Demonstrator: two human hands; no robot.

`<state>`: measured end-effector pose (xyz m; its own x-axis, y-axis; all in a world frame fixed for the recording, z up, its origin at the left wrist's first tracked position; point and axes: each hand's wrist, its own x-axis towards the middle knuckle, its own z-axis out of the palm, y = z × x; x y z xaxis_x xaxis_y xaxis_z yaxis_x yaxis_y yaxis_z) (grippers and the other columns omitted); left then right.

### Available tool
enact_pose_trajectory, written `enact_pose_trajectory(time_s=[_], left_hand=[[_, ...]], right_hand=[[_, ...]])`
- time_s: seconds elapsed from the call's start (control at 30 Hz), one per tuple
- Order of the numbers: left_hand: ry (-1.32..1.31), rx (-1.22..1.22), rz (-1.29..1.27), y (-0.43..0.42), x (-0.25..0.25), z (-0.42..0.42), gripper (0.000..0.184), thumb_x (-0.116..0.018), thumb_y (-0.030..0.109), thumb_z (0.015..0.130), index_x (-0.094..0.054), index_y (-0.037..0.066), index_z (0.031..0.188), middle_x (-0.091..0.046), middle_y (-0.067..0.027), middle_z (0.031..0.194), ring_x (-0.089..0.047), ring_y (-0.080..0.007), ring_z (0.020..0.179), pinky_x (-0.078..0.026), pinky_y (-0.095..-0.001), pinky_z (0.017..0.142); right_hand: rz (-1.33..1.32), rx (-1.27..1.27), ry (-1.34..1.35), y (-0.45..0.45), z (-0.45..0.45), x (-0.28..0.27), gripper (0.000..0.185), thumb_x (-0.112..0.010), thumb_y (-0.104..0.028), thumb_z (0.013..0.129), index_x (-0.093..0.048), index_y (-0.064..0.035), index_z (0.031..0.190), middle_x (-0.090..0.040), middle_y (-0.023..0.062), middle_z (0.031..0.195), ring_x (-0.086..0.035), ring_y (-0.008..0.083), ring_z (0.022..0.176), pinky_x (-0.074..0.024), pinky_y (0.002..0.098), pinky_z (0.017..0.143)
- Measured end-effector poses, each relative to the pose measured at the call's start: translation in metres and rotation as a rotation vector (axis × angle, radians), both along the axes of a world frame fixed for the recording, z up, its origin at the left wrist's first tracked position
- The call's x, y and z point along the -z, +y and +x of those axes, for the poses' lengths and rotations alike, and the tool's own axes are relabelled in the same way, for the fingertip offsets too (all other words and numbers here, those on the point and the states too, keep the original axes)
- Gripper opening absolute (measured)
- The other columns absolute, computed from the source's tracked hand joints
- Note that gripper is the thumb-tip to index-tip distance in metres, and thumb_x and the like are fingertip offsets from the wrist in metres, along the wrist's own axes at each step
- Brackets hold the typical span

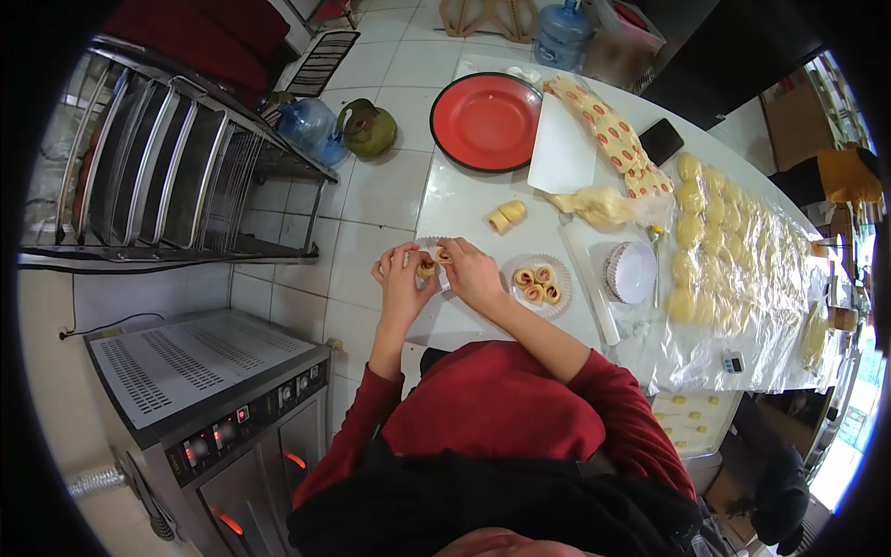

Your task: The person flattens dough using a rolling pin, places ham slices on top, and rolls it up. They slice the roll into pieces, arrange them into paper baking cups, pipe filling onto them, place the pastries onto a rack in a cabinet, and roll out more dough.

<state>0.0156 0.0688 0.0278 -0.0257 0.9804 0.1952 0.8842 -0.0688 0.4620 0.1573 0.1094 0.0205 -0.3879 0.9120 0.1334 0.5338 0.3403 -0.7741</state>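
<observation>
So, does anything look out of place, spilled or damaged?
A little: a black slab, apparently a phone, lies on the worktable near the dough, odd so close to food. No spill or damage shows clearly.

Pleated cups [631, 272], seemingly matt paper.

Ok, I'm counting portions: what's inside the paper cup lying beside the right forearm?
Four small dough rolls sit in the paper cup, spiral ends up. The part of its base under them is covered and can't be seen.

There are four dough rolls [534, 293] in one fluted paper cup [565, 277], one red plate [486, 119], one phone [661, 141], two blue water jugs [561, 39] and one green gas cylinder [370, 132].
</observation>
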Motion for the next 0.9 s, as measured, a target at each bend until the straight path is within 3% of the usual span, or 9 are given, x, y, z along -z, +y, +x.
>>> enact_pose_trajectory(time_s=[0.1, 0.2, 0.43, 0.53, 0.63, 0.73, 0.83, 0.9], left_hand=[[0.078, 0.001, -0.116, 0.003, -0.006, -0.003, 0.028, -0.069, 0.009, 0.06, -0.056, 0.014, 0.084, -0.057, 0.0011, 0.088, -0.044, -0.0222, 0.1, -0.022, -0.048, 0.09], [0.024, -0.005, 0.001, 0.005, -0.01, -0.001, 0.031, -0.07, 0.007, 0.06, -0.056, 0.015, 0.087, -0.06, 0.0032, 0.078, -0.047, -0.0201, 0.097, -0.022, -0.0481, 0.091], [-0.057, -0.019, 0.034, 0.006, 0.002, 0.001, 0.035, -0.072, 0.011, 0.061, -0.056, 0.015, 0.092, -0.06, 0.0028, 0.083, -0.047, -0.0206, 0.098, -0.021, -0.0471, 0.092], [0.007, -0.028, -0.032, 0.004, 0.001, 0.002, 0.04, -0.072, 0.012, 0.061, -0.056, 0.015, 0.098, -0.06, 0.0019, 0.087, -0.047, -0.0216, 0.099, -0.021, -0.047, 0.092], [0.049, -0.042, -0.062, 0.001, -0.01, 0.004, 0.045, -0.072, 0.011, 0.061, -0.055, 0.015, 0.103, -0.06, 0.0008, 0.09, -0.048, -0.0227, 0.099, -0.023, -0.0464, 0.09], [0.013, -0.033, -0.173, -0.001, -0.013, -0.002, 0.048, -0.07, 0.01, 0.062, -0.055, 0.015, 0.106, -0.061, -0.0003, 0.091, -0.051, -0.0231, 0.094, -0.028, -0.0428, 0.086], [-0.029, -0.005, -0.22, 0.002, -0.008, -0.007, 0.045, -0.069, 0.01, 0.063, -0.056, 0.015, 0.106, -0.06, -0.0014, 0.092, -0.053, -0.0229, 0.088, -0.032, -0.0396, 0.082], [0.038, 0.004, -0.198, 0.007, -0.006, -0.003, 0.042, -0.068, 0.01, 0.064, -0.057, 0.014, 0.104, -0.061, -0.0021, 0.091, -0.054, -0.023, 0.085, -0.033, -0.0387, 0.081]], right_hand=[[0.062, -0.002, -0.035, 0.0, -0.002, 0.005, 0.034, -0.056, -0.002, 0.071, -0.051, -0.0034, 0.104, -0.056, 0.0146, 0.088, -0.058, 0.0318, 0.079, -0.0483, 0.0398, 0.068], [-0.018, -0.031, -0.095, 0.006, -0.002, 0.012, 0.033, -0.054, -0.001, 0.069, -0.051, -0.002, 0.103, -0.055, 0.0172, 0.089, -0.057, 0.0329, 0.083, -0.0478, 0.0396, 0.069], [-0.175, 0.005, -0.015, 0.008, -0.002, -0.011, 0.024, -0.055, -0.002, 0.068, -0.053, 0.0, 0.092, -0.056, 0.0172, 0.09, -0.056, 0.0347, 0.083, -0.0472, 0.0402, 0.069], [-0.073, -0.061, -0.139, 0.008, -0.002, 0.003, 0.032, -0.059, -0.004, 0.07, -0.056, -0.0045, 0.101, -0.056, 0.017, 0.094, -0.056, 0.0328, 0.085, -0.0466, 0.0391, 0.073], [0.009, -0.174, -0.004, 0.011, 0.007, 0.001, 0.038, -0.059, -0.005, 0.07, -0.054, -0.0082, 0.107, -0.056, 0.0148, 0.1, -0.052, 0.0316, 0.097, -0.0439, 0.0373, 0.082], [0.18, -0.105, -0.138, 0.041, 0.034, -0.026, 0.035, -0.058, -0.004, 0.071, -0.055, -0.0082, 0.106, -0.056, 0.0123, 0.103, -0.048, 0.0308, 0.104, -0.0372, 0.0396, 0.092], [0.317, -0.079, -0.426, 0.063, 0.06, -0.014, 0.039, -0.053, 0.005, 0.065, -0.058, -0.0103, 0.1, -0.055, 0.0114, 0.104, -0.046, 0.0271, 0.105, -0.0297, 0.0439, 0.099], [0.177, -0.26, -0.506, 0.076, 0.067, -0.011, 0.038, -0.054, 0.004, 0.065, -0.058, -0.0101, 0.1, -0.056, 0.0102, 0.099, -0.047, 0.0256, 0.104, -0.026, 0.0469, 0.101]])
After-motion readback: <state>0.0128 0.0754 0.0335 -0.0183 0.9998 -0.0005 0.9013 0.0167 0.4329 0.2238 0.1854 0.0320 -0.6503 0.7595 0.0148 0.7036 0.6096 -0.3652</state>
